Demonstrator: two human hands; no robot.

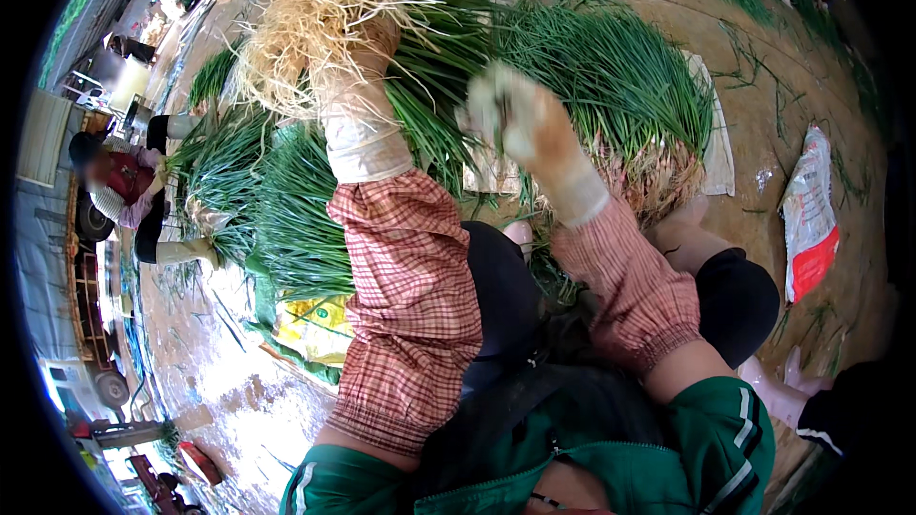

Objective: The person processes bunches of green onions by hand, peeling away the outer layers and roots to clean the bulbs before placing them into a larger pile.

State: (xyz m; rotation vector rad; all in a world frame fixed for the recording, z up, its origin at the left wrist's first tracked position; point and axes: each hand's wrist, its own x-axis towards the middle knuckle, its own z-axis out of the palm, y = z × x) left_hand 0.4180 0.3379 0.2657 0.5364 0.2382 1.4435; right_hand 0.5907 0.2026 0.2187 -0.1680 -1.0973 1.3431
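Observation:
My left hand [374,52], in a pale work glove, is raised and closed around a big bunch of scallions. The bunch's long straw-coloured roots [320,10] face up and cover most of that hand's fingers. Its green leaves [444,48] fan out toward the right. Apart from the bunch, my right hand [520,124] hangs over the scallions in a soiled light glove. Motion smears its curled fingers, so I cannot tell whether anything is in them. Beyond it lies a wide pile of scallions [601,67], roots toward me. Another pile [301,215] lies left of my left forearm.
A seated person [119,176] in a dark cap is at the left beside more scallions. A white and red sack [811,215] lies on the wet floor at the right. A yellow bag [315,324] is below the left pile. Vehicles stand at the far left.

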